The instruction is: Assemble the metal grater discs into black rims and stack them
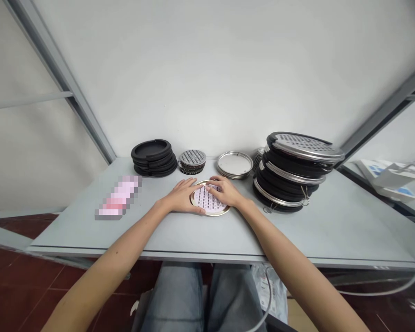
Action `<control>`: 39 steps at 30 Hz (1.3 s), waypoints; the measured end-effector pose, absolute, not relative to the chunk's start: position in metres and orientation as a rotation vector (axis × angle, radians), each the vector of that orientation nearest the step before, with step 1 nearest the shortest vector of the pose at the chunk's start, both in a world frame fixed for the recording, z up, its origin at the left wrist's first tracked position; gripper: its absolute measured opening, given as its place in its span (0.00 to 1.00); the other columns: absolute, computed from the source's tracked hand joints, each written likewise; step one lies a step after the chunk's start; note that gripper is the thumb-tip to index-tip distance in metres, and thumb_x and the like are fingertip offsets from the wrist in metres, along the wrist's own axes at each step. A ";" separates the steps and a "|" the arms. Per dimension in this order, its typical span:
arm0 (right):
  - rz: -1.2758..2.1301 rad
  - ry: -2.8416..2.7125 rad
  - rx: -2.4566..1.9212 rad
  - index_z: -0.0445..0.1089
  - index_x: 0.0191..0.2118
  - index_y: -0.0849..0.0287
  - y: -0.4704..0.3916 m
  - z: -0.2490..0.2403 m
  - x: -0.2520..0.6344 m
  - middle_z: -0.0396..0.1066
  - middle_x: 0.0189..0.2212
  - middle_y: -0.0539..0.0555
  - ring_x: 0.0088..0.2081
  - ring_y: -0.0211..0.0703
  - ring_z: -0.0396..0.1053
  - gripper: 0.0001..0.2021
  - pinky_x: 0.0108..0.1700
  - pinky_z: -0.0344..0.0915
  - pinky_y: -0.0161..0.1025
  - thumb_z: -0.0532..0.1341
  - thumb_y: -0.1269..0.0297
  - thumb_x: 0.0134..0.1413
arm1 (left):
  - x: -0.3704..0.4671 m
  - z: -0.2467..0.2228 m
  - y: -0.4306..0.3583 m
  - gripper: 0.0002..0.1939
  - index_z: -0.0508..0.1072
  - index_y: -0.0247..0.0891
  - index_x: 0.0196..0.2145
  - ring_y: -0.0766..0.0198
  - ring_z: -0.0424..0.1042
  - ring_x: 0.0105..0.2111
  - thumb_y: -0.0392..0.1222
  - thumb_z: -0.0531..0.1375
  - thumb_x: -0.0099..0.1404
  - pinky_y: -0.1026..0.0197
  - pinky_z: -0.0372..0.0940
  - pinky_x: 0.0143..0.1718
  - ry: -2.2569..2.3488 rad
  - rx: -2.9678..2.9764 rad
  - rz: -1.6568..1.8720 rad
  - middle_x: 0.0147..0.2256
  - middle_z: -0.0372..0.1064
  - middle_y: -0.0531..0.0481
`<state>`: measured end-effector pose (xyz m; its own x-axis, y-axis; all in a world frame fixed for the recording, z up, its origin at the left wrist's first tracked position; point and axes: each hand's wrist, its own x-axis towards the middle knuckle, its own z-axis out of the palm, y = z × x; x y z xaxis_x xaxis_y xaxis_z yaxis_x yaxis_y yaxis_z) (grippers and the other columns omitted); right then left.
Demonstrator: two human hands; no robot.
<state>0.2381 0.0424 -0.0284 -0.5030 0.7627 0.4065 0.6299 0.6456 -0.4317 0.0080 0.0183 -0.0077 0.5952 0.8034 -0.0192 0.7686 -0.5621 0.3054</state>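
A round perforated grater disc [207,199] sits in a shiny round metal rim [218,214] on the table before me. My left hand [184,197] grips the left side of the rim, its thumb at the near edge and its fingers along the far edge. From the right, my right hand [225,191] holds the disc, with curled fingers on its upper surface; the thumb is mostly hidden. Just behind stand a stack of smaller grater discs [192,157] and a stack of round metal plates [234,162].
Black rings [152,157] are stacked at the back left. A tall, leaning stack of black rings and metal grater discs [290,170] stands on the right, wire clasps hanging from it. A blurred-out pink object [121,196] lies on the left of the grey table [200,237].
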 end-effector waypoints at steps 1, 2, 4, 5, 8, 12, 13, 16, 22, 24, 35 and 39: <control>0.319 -2.288 -1.084 0.75 0.48 0.56 0.042 -0.028 0.238 0.70 0.49 0.60 0.50 0.52 0.69 0.19 0.56 0.61 0.49 0.54 0.51 0.62 | 0.008 -0.008 0.018 0.59 0.51 0.40 0.67 0.44 0.39 0.68 0.77 0.59 0.45 0.44 0.36 0.66 1.280 2.545 0.180 0.68 0.38 0.36; 0.331 -2.286 -1.087 0.75 0.48 0.56 0.042 -0.028 0.238 0.70 0.49 0.60 0.50 0.52 0.69 0.19 0.56 0.60 0.49 0.54 0.52 0.62 | 0.008 -0.008 0.018 0.59 0.51 0.40 0.67 0.44 0.39 0.68 0.77 0.59 0.45 0.44 0.36 0.66 1.277 2.545 0.182 0.68 0.38 0.36; 0.345 -2.279 -1.092 0.75 0.48 0.56 0.042 -0.029 0.238 0.71 0.49 0.60 0.50 0.51 0.68 0.19 0.56 0.60 0.49 0.53 0.52 0.63 | 0.007 -0.008 0.018 0.59 0.51 0.40 0.67 0.44 0.39 0.68 0.77 0.59 0.46 0.44 0.36 0.66 1.278 2.545 0.183 0.68 0.38 0.36; 0.346 -2.274 -1.092 0.75 0.48 0.56 0.042 -0.029 0.238 0.70 0.49 0.60 0.51 0.51 0.68 0.19 0.56 0.60 0.49 0.53 0.52 0.63 | 0.007 -0.008 0.018 0.59 0.51 0.41 0.67 0.44 0.38 0.68 0.77 0.59 0.46 0.44 0.36 0.66 1.278 2.547 0.181 0.68 0.38 0.36; 0.348 -2.253 -1.086 0.74 0.49 0.57 0.043 -0.031 0.238 0.70 0.49 0.60 0.50 0.51 0.68 0.19 0.56 0.59 0.47 0.54 0.52 0.62 | 0.006 -0.008 0.018 0.58 0.51 0.40 0.67 0.44 0.37 0.68 0.76 0.59 0.47 0.44 0.36 0.66 1.265 2.549 0.172 0.68 0.37 0.36; 0.396 -2.242 -1.109 0.74 0.49 0.58 0.044 -0.032 0.238 0.71 0.49 0.60 0.51 0.50 0.67 0.22 0.57 0.58 0.47 0.47 0.53 0.66 | 0.006 -0.006 0.017 0.58 0.49 0.38 0.67 0.43 0.36 0.68 0.76 0.58 0.49 0.44 0.34 0.66 1.240 2.561 0.155 0.68 0.36 0.35; 0.414 -2.241 -1.126 0.74 0.49 0.58 0.044 -0.032 0.238 0.71 0.49 0.60 0.52 0.50 0.67 0.24 0.57 0.58 0.48 0.45 0.53 0.67 | 0.005 -0.006 0.017 0.58 0.49 0.38 0.67 0.44 0.36 0.68 0.76 0.58 0.49 0.44 0.34 0.66 1.235 2.565 0.153 0.68 0.36 0.35; 0.465 -2.223 -1.190 0.75 0.48 0.58 0.045 -0.031 0.238 0.70 0.52 0.60 0.54 0.52 0.65 0.27 0.58 0.56 0.50 0.42 0.53 0.67 | 0.005 -0.004 0.016 0.58 0.48 0.38 0.67 0.45 0.35 0.68 0.75 0.59 0.49 0.45 0.34 0.66 1.230 2.561 0.155 0.68 0.35 0.36; 0.563 -2.144 -1.188 0.78 0.44 0.58 0.047 -0.033 0.237 0.69 0.53 0.60 0.55 0.53 0.66 0.28 0.59 0.57 0.49 0.43 0.50 0.66 | 0.005 -0.005 0.018 0.57 0.51 0.41 0.66 0.45 0.36 0.68 0.72 0.62 0.47 0.45 0.34 0.66 1.249 2.537 0.152 0.69 0.36 0.39; 0.597 -2.125 -1.170 0.78 0.44 0.58 0.048 -0.034 0.237 0.69 0.53 0.60 0.55 0.52 0.67 0.28 0.59 0.58 0.48 0.44 0.48 0.66 | 0.005 -0.006 0.019 0.57 0.53 0.41 0.66 0.44 0.37 0.68 0.72 0.63 0.46 0.45 0.35 0.66 1.250 2.537 0.154 0.68 0.37 0.39; 0.702 -2.023 -1.166 0.80 0.38 0.59 0.052 -0.035 0.236 0.72 0.50 0.60 0.50 0.51 0.70 0.28 0.56 0.62 0.48 0.47 0.46 0.63 | 0.004 -0.006 0.021 0.57 0.54 0.41 0.66 0.43 0.39 0.67 0.69 0.66 0.45 0.43 0.36 0.66 1.235 2.548 0.155 0.68 0.38 0.38; 0.706 -2.008 -1.188 0.80 0.37 0.60 0.054 -0.034 0.235 0.73 0.50 0.60 0.49 0.51 0.71 0.27 0.55 0.62 0.47 0.48 0.47 0.63 | 0.004 -0.006 0.021 0.57 0.55 0.42 0.66 0.42 0.40 0.67 0.68 0.67 0.44 0.43 0.36 0.66 1.232 2.541 0.168 0.68 0.38 0.38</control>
